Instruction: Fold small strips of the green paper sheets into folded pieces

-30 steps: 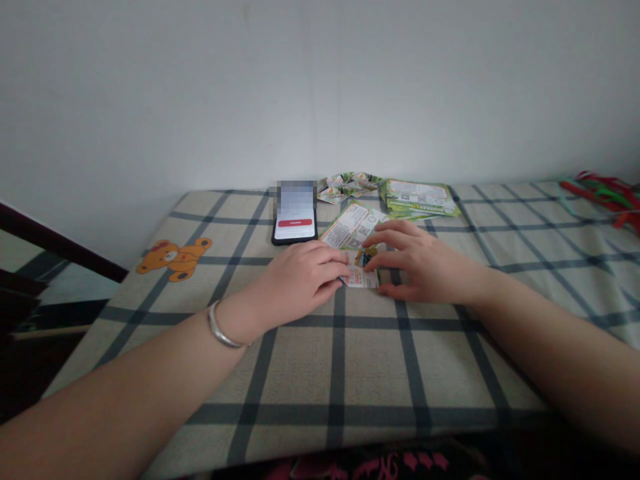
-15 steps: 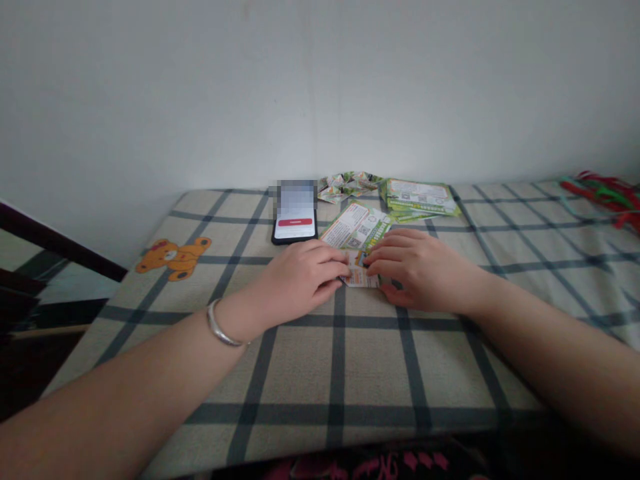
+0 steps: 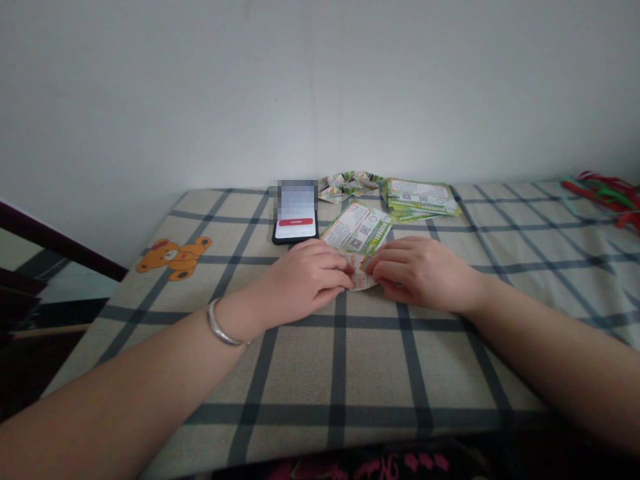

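Observation:
My left hand, with a silver bangle on its wrist, and my right hand meet at the middle of the checked cloth. Both have their fingers curled and pinch the near end of a printed green and white paper leaflet, which lies flat between them. The near end of the leaflet bends up between my fingertips. The part under my fingers is hidden.
A black phone with a lit screen lies just beyond my left hand. Farther back are a stack of similar leaflets and folded paper pieces. Red and green strips lie far right. A bear print marks the cloth.
My right hand has slid back toward me and curled its fingers. The near end of the leaflet has been drawn up between both hands, so less of it shows.

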Tool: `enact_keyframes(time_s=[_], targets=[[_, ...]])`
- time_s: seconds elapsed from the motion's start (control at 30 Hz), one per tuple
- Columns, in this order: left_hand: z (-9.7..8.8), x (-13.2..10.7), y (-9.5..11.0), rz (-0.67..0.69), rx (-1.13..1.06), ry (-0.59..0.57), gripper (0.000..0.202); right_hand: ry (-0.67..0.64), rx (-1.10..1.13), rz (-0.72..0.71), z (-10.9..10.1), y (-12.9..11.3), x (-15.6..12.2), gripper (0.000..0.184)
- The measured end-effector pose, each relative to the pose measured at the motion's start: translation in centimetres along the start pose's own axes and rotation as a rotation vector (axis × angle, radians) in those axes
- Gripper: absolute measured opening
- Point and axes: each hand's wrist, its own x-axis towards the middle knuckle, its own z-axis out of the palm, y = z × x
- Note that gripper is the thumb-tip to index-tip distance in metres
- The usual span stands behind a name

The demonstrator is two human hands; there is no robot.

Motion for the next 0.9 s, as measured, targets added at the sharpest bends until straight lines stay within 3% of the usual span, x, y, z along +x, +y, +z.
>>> enact_keyframes(time_s=[0.43, 0.73, 0.9], targets=[[-0.3, 0.2, 0.4, 0.091, -0.026, 0.005, 0.020, 0.074, -0.004, 0.125, 1.2, -0.1, 0.5, 0.017], [-0.2, 0.1, 0.7, 0.075, -0.026, 0.039, 0.019, 0.026, 0.023, 0.262, 1.9, 0.0, 1.0, 0.015], [-0.4, 0.1, 0.8, 0.154, 0.047, 0.018, 0.024, 0.014, 0.049, 0.283, 1.9, -0.1, 1.1, 0.014]])
